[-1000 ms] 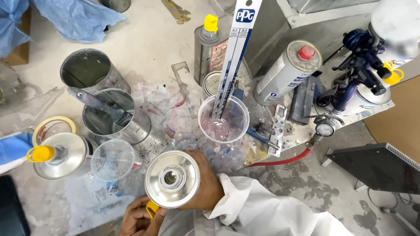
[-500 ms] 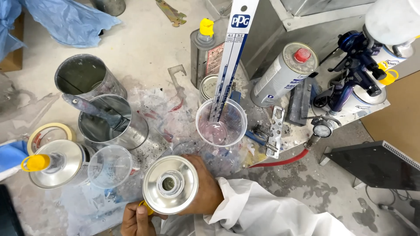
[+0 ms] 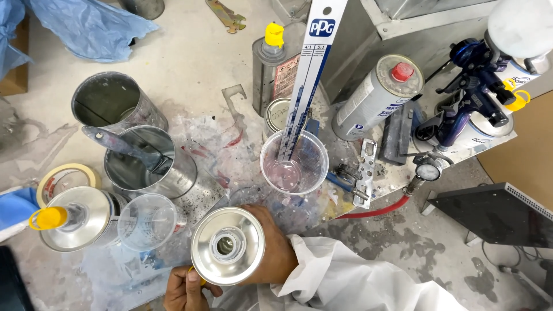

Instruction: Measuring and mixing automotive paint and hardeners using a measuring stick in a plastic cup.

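1. I'm holding a round metal can (image 3: 228, 246) low at the front of the bench, top facing up at me, neck open w/ no cap on it.
2. My right hand (image 3: 271, 253) is wrapping around the can's right side, fingers curled tight on the wall; white sleeve (image 3: 345, 282) is coming in from bottom right.
3. My left hand (image 3: 185, 291) is sitting just under the can's front edge, fingertips pinching sth small & yellow (image 3: 196, 275), prob. the cap, though it's mostly hidden so can't say for sure.
4. Handling, as I'm judging it: rigid tin, smooth shiny wall, likely slick if solvent is running down it. Could be heavy if full; can't see the fill level. Best grip is round the body mid-height w/ the whole palm, not by the thin top rim.
5. Open neck means it's going to spill if tipped carelessly, so I'm keeping it level.
6. Just beyond the can a clear plastic mixing cup (image 3: 294, 161) is standing w/ a long white-and-blue measuring stick (image 3: 308, 80) leaning in it; a little pinkish liquid is showing at the bottom.
7. Left of the can: an empty clear cup (image 3: 147, 222), touching or nearly touching a second tin w/ yellow spout cap (image 3: 72, 217).
8. Further back, an open steel can w/ a stir blade (image 3: 147, 158) in it.
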